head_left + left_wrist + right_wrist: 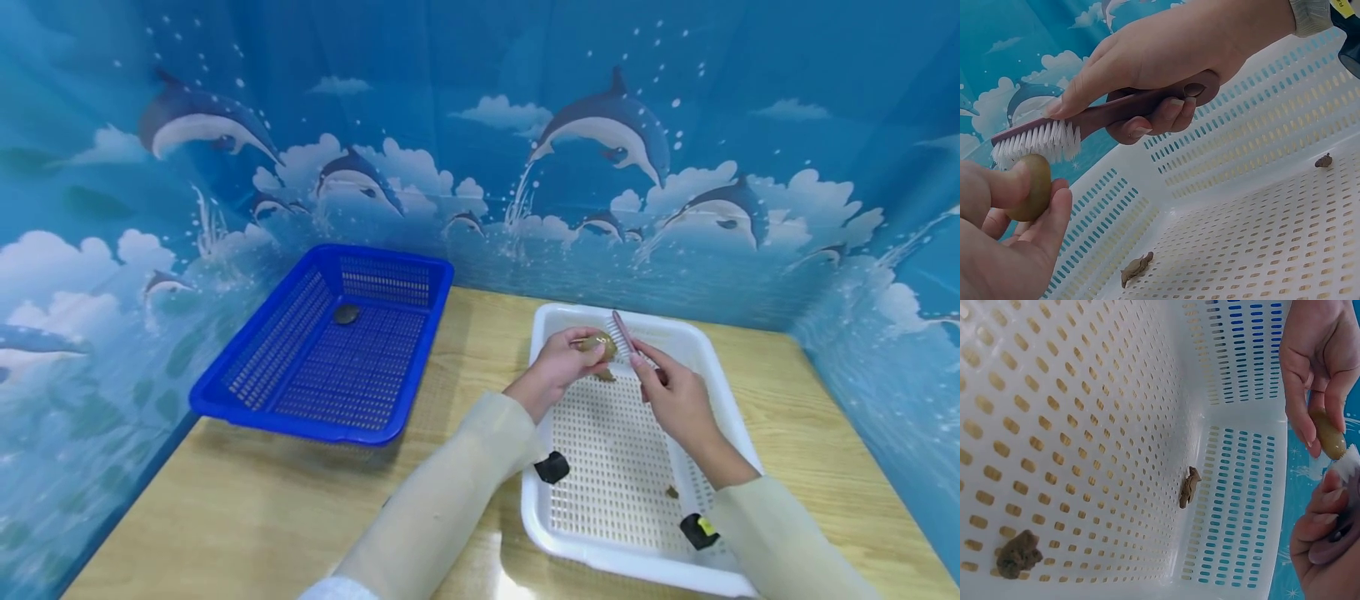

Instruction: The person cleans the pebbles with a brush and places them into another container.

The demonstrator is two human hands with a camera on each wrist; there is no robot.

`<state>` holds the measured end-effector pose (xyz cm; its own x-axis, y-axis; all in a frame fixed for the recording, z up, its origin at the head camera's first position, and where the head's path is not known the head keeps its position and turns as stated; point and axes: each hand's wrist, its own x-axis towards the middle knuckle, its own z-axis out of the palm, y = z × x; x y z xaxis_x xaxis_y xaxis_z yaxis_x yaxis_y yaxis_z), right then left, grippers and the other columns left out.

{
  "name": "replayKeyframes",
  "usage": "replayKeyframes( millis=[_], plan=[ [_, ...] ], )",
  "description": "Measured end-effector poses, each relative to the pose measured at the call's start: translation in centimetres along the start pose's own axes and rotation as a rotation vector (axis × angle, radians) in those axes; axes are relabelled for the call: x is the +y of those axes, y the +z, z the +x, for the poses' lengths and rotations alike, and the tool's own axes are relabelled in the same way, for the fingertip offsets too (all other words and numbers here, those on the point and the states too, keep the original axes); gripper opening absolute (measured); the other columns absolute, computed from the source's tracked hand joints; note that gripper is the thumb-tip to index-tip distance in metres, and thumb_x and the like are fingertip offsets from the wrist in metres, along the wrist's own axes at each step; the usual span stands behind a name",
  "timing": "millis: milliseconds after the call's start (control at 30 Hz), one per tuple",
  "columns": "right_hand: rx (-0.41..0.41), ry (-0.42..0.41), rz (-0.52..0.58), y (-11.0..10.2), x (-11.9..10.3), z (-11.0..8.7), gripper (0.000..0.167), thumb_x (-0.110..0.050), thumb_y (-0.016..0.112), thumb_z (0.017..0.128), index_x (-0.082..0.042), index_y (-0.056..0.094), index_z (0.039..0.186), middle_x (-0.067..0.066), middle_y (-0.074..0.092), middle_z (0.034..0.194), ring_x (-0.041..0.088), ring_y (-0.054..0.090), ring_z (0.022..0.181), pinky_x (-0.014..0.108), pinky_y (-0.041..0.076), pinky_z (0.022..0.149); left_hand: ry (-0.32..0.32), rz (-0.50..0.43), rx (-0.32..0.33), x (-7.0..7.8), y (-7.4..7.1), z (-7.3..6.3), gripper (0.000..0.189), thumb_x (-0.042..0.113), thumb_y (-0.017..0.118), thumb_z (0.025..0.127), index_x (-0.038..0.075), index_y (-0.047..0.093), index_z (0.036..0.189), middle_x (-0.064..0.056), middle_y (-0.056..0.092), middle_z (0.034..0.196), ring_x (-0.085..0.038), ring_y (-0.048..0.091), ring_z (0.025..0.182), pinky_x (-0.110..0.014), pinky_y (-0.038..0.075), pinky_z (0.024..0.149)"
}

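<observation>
A smooth, oval, olive-brown stone [1036, 190] is pinched between the thumb and fingers of my left hand [561, 365]. My right hand [678, 404] grips the reddish-brown handle of a brush [1099, 120], its thumb lying along the back of the brush head. White bristles [1038, 142] point down and touch the top of the stone in the left wrist view. Both hands are above the far part of a white perforated basket [611, 467]. Two rough brown lumps lie in that basket: one [1189, 487] near the far wall, another [1019, 554] farther from it.
To the left stands a blue perforated basket [405, 421] with one dark grey, rounded stone [346, 313] inside. Both baskets rest on a light wooden table [247, 492]. A blue curtain printed with dolphins [480, 125] hangs behind and along the sides.
</observation>
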<state>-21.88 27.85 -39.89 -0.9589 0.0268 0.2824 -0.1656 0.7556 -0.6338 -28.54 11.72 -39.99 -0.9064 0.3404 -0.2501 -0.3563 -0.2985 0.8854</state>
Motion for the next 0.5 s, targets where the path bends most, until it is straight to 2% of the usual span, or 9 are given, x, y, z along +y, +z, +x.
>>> replayKeyframes(
  millis=[200,300,400,500],
  plan=[
    [0.01,-0.003,0.004,-0.12,-0.19,-0.06,0.051,-0.041,0.042,0.104,-0.006,0.052,0.139,0.004,0.054,0.06,0.012,0.042,0.046,0.027,0.036,0.038,-0.014,0.038,-0.018,-0.19,0.04,0.01,0.026,-0.002,0.069,0.087,-0.002,0.064,0.113,-0.009,0.065,0.099,-0.018,0.066,0.084,-0.04,0.052,0.094],
    [0.012,0.001,0.008,-0.08,-0.19,-0.1,0.051,-0.041,0.042,0.104,-0.006,0.052,0.14,0.004,0.054,0.061,0.012,0.043,0.047,0.027,0.036,0.038,-0.003,0.142,-0.014,-0.29,-0.07,-0.04,0.024,0.006,0.073,0.087,0.004,0.067,0.111,-0.004,0.069,0.099,-0.012,0.064,0.083,-0.035,0.054,0.088],
    [0.02,0.004,0.015,-0.09,-0.2,-0.09,0.051,-0.041,0.042,0.104,-0.006,0.052,0.14,0.005,0.054,0.061,0.012,0.043,0.047,0.027,0.036,0.038,0.001,0.247,-0.025,-0.35,-0.15,-0.07,0.027,0.014,0.074,0.088,0.009,0.07,0.114,0.0,0.07,0.102,-0.008,0.06,0.081,-0.03,0.05,0.08],
    [0.032,-0.001,0.019,-0.15,-0.22,-0.01,0.05,-0.041,0.043,0.104,-0.006,0.053,0.139,0.005,0.054,0.061,0.012,0.043,0.046,0.027,0.036,0.038,-0.012,0.311,-0.053,-0.33,-0.15,-0.1,0.031,0.017,0.074,0.088,0.011,0.069,0.118,0.001,0.071,0.104,-0.008,0.059,0.081,-0.033,0.051,0.083]
  ],
)
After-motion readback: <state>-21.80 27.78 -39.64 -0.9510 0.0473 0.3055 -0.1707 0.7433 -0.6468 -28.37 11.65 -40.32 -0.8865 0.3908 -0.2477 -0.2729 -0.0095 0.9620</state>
